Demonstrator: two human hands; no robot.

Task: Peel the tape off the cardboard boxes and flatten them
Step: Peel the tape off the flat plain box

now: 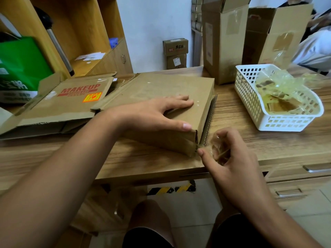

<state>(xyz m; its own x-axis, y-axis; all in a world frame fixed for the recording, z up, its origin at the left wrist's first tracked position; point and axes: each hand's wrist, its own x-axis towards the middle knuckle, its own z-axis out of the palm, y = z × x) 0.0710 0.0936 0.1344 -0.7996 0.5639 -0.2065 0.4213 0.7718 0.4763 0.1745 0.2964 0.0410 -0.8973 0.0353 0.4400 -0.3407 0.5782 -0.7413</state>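
Head view. A flat cardboard box (161,108) lies on the wooden desk (250,140), near its front edge. The left hand (154,113) rests palm down on the box top, fingers spread flat, thumb along the near edge; it presses and grips nothing. The right hand (231,158) is at the box's near right corner, fingers curled closed around a crumpled wad of clear tape (219,149), the fingertip touching the corner where a strand of tape seems to stay attached; this detail is blurred.

To the left, touching the box, lies a flattened carton (68,102) printed MAKEUP, with an orange sticker. To the right, apart from the box, stands a white plastic basket (250,97) holding peeled tape scraps (279,97). Behind it two tall open boxes (223,42) stand upright on the desk. A wooden shelf (80,33) and a green bag (21,65) occupy the far left.
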